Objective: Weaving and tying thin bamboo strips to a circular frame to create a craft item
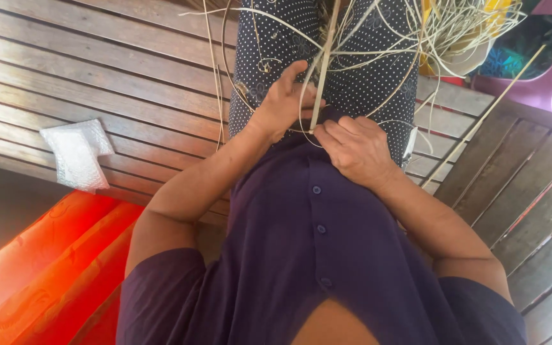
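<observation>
Flat cane stick [322,70] stands roughly upright on the lap, lower end held down at the waist, just above the purple shirt [314,236]. Thin pale cane strands [378,38] fan out from around it in loose loops, over the dotted skirt [276,45] and off toward the top right.

Left hand [283,102]: fingers curled around the lower part of the stick and the strands there, thumb up. Closed grip. Right hand [356,148]: closed, fingertips pinching at the base of the stick, likely a strand too, but the contact point is hidden by the knuckles.

Progress, my read: early stage. No woven body visible, no rim, no base pattern I can make out. Just one stiff stick and many free strands, most of them unbound and springing loose. Work looks concentrated at the lower end of the stick, where both hands meet. Whether any wrap or knot is already in place there, cannot tell; the hands cover it. Nearly all strand length looks unused.

Around: more loose strands in a tangle at top right, lying over a yellow and white container [461,38], only partly in view. A long thin stick [480,121] lies diagonally across the wooden slat floor [97,76]. White bubble-wrap pouch [76,153] sits on the slats at left, well apart from the hands. Orange patterned cloth [39,268] at lower left.
</observation>
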